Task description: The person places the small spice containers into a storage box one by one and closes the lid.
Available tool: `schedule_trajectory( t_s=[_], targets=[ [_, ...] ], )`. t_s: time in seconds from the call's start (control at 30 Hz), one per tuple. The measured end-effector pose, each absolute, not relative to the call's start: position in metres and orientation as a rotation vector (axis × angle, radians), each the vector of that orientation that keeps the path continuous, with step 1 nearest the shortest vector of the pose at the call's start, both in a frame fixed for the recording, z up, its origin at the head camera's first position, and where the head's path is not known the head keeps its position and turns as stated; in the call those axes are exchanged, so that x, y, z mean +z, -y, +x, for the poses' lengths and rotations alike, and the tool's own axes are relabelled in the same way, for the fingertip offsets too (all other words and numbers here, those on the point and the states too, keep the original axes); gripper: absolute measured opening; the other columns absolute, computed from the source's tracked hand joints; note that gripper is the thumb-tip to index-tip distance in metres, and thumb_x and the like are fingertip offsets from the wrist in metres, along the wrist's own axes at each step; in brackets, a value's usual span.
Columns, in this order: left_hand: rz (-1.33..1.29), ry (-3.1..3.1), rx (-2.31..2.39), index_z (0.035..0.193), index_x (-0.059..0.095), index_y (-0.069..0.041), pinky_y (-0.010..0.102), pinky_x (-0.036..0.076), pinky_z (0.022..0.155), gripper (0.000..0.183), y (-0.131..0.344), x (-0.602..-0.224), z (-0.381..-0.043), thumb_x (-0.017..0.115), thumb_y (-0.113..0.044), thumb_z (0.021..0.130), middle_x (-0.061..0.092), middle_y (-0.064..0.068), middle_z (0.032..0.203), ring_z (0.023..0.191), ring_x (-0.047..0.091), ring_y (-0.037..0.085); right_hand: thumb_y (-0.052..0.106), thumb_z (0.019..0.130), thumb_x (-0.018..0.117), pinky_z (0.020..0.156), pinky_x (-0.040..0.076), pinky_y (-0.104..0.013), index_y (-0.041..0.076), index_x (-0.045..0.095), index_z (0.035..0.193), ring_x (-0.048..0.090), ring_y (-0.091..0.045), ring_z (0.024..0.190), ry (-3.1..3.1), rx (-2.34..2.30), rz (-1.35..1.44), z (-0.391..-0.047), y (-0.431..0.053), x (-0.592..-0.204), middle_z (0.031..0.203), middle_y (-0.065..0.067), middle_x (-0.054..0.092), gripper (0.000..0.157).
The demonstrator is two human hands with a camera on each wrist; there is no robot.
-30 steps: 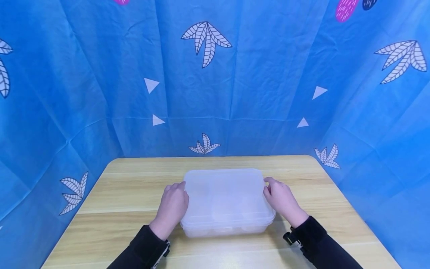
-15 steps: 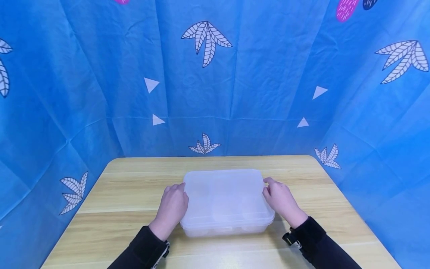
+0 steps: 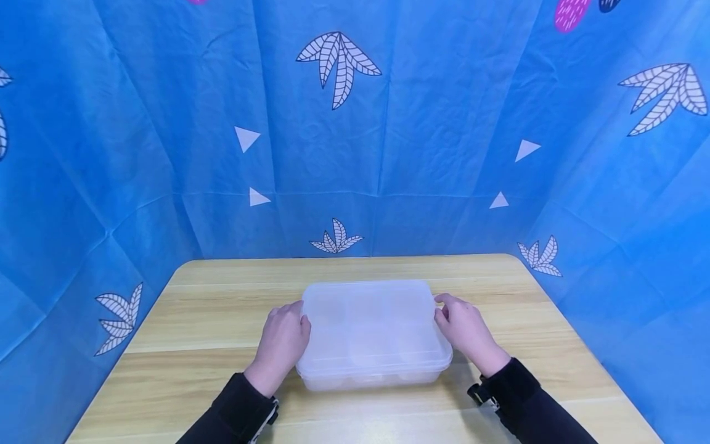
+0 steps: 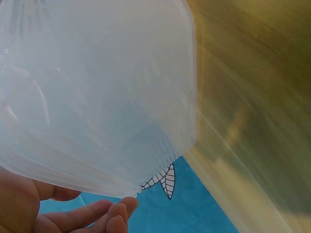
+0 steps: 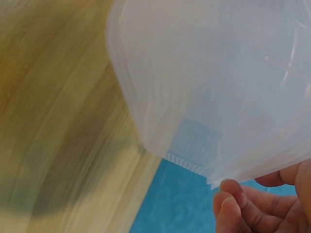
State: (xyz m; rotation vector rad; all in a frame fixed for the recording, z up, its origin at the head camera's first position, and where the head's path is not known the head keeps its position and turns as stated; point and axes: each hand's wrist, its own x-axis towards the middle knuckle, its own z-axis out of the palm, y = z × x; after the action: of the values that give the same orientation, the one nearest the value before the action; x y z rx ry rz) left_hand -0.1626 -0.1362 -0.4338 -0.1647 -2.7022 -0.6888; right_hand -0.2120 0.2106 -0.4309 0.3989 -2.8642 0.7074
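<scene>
A translucent white plastic food container with a lid on stands in front of me near the middle of the table, its long side toward me. My left hand holds its left rim, thumb at the lid's edge. In the left wrist view, curled fingers lie at the rim beside the container's wall. At the opposite rim, my right hand pinches the edge between thumb and fingers. The right wrist view has these fingertips just at the rim. Pale rounded shapes inside are too blurred to identify.
A light wood-grain table lies beneath, with bare surface on both sides of the container. Blue curtain cloth with leaf and triangle prints hangs behind the table and along both sides.
Both hands keep the same hold at the container's two ends. The head view has shifted very slightly; otherwise the container and hands look almost still.
</scene>
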Motion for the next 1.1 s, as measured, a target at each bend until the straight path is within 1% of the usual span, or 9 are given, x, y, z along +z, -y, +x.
schedule_trajectory(
  t_s=[0.2, 0.5, 0.73, 0.93, 1.1],
  targets=[
    [-0.171, 2.682, -0.684, 0.119, 0.062, 0.017, 0.05, 0.05, 0.091, 0.032, 0.1372, -0.4329, -0.1637, 0.06, -0.002, 0.094, 0.068, 0.03, 0.113, 0.105, 0.065, 0.042, 0.011, 0.097, 0.059, 0.055, 0.046, -0.031, -0.007, 0.063, 0.122, 0.048, -0.013, 0.057, 2.859, 0.711, 0.401, -0.2139, -0.2135, -0.4313, 0.069, 0.0, 0.055, 0.03],
    [-0.197, 2.643, -0.647, 0.11, 0.066, 0.014, 0.047, 0.05, 0.082, 0.023, 0.1375, -0.4334, -0.1641, 0.06, -0.001, 0.092, 0.071, 0.024, 0.099, 0.093, 0.068, 0.038, 0.012, 0.096, 0.059, 0.059, 0.048, -0.034, -0.007, 0.065, 0.119, 0.048, -0.012, 0.057, 2.847, 0.673, 0.403, -0.2156, -0.2137, -0.4339, 0.068, 0.002, 0.054, 0.03],
    [-0.194, 2.669, -0.625, 0.114, 0.064, 0.017, 0.048, 0.051, 0.085, 0.029, 0.1372, -0.435, -0.1631, 0.061, -0.002, 0.093, 0.07, 0.029, 0.105, 0.099, 0.067, 0.041, 0.012, 0.096, 0.059, 0.056, 0.046, -0.031, -0.007, 0.064, 0.121, 0.048, -0.012, 0.056, 2.868, 0.695, 0.381, -0.2139, -0.2132, -0.433, 0.068, 0.001, 0.053, 0.031],
    [-0.203, 2.659, -0.615, 0.113, 0.064, 0.018, 0.049, 0.051, 0.086, 0.029, 0.1377, -0.4366, -0.1631, 0.062, -0.003, 0.092, 0.069, 0.03, 0.105, 0.099, 0.067, 0.041, 0.012, 0.097, 0.06, 0.056, 0.046, -0.03, -0.006, 0.064, 0.121, 0.048, -0.013, 0.057, 2.867, 0.693, 0.376, -0.2144, -0.2129, -0.4331, 0.068, 0.001, 0.054, 0.031],
    [-0.192, 2.672, -0.628, 0.116, 0.062, 0.019, 0.05, 0.051, 0.089, 0.032, 0.1373, -0.4367, -0.1627, 0.061, -0.003, 0.093, 0.068, 0.031, 0.109, 0.102, 0.066, 0.043, 0.012, 0.097, 0.06, 0.056, 0.046, -0.03, -0.007, 0.064, 0.121, 0.048, -0.013, 0.057, 2.867, 0.69, 0.382, -0.2144, -0.2127, -0.4327, 0.068, 0.001, 0.054, 0.031]
  ],
)
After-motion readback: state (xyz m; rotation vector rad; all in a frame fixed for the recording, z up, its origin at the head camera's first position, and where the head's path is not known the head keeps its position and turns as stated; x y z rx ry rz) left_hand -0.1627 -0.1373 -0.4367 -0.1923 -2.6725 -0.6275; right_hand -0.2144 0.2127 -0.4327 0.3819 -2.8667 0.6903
